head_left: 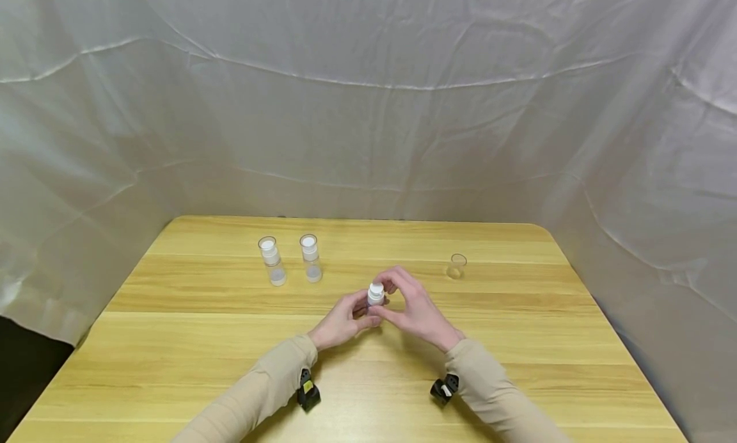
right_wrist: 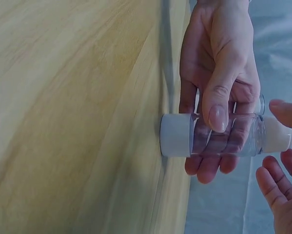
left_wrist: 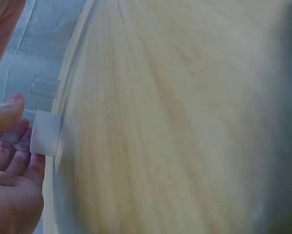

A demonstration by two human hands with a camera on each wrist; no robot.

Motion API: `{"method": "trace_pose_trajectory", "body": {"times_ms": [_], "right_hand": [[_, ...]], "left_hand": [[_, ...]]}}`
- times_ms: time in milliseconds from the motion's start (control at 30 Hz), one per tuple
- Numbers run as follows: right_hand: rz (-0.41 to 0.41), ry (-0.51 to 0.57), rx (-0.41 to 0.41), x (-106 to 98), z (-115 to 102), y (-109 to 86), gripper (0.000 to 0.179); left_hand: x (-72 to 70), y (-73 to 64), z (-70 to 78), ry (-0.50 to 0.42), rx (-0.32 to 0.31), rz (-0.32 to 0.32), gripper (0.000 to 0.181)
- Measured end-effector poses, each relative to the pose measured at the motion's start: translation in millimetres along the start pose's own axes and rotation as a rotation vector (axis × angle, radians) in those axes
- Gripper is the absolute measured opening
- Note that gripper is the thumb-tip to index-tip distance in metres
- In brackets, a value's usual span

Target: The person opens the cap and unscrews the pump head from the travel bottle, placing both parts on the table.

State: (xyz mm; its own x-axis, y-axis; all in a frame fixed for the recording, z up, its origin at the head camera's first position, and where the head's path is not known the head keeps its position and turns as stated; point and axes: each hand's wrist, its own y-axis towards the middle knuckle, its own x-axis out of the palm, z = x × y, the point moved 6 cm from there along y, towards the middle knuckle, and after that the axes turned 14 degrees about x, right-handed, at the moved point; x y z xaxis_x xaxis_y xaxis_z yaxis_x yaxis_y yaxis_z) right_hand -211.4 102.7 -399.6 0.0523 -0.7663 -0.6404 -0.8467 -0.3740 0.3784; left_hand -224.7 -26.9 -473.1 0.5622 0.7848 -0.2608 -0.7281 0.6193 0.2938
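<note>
My left hand (head_left: 340,320) grips a small bottle (head_left: 376,297) upright near the middle of the table. The right wrist view shows its clear body, white base and white pump top (right_wrist: 278,135), with the left thumb (right_wrist: 219,105) across the front and the fingers behind. My right hand (head_left: 420,312) is around the pump top, thumb and fingers spread on either side of it. In the left wrist view the bottle's white base (left_wrist: 46,134) shows beside the left fingers, close over the table.
Two similar bottles (head_left: 272,260) (head_left: 311,257) stand at the back left, each with a clear overcap over its white top. A loose clear overcap (head_left: 457,267) stands on the wooden table (head_left: 518,289) at the right. Grey sheeting (head_left: 368,129) hangs behind the table and at both sides.
</note>
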Motion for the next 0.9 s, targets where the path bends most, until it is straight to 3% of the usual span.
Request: {"method": "trace_pose_trajectory", "body": {"times_ms": [300,900], "right_hand": [[0.054,-0.017,0.018,3.0,-2.5,4.0,0.044],[0.028,-0.005,0.076,5.1,-1.4,3.8,0.037]], "left_hand": [[0.3,1.2,-0.6,0.029,0.031,-0.004,0.049],[0.2,1.4,0.3,-0.002,0.048,-0.01,0.051]]}}
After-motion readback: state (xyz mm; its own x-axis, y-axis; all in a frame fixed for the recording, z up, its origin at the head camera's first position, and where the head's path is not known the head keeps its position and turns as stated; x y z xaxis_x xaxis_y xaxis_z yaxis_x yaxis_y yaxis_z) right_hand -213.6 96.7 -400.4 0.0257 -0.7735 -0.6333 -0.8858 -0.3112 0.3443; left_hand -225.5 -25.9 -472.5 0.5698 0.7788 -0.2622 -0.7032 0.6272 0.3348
